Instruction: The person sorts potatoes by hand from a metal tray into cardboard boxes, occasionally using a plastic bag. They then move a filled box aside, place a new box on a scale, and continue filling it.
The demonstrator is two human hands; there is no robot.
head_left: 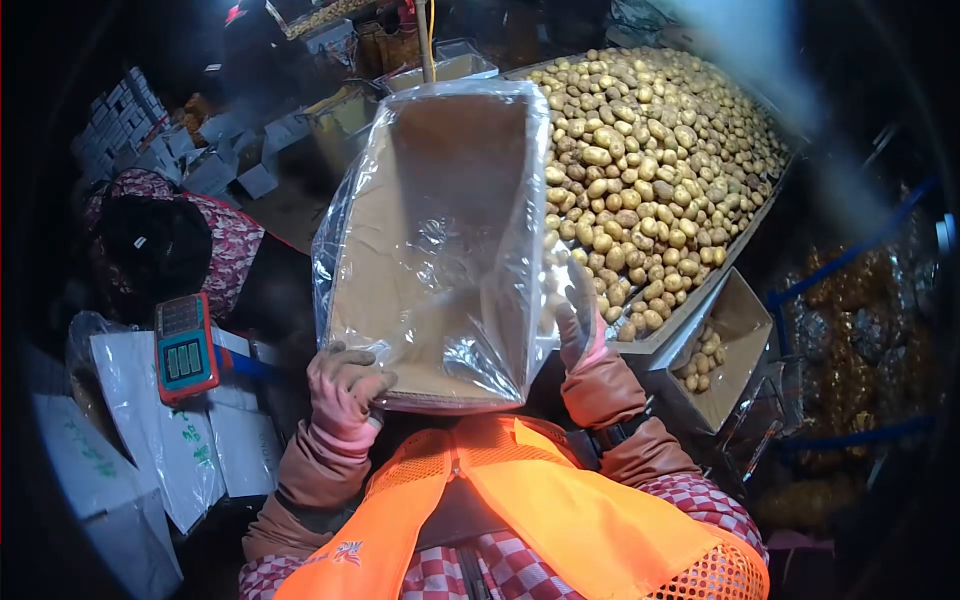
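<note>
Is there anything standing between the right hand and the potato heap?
Nothing visible stands between the right hand and the nearest potatoes. The plastic-lined box is on the hand's left side; the smaller box lies off to the right.

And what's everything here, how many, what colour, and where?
Big box: one, brown, plastic-lined, centre
Potatoes: too many to count, yellow-brown, upper right
Smaller box: one, brown inside, right, holding potatoes
Keypad display: one, red and teal, left
White boxes: several, white, left
Blue bars: several, blue, right
Pole: one, brown, top
Co-worker: one, pink-patterned top, left
Orange vest: one, orange, bottom
Left hand: one, pink-grey glove, big box's near-left corner
Right hand: one, pink-grey glove, big box's right side
</note>
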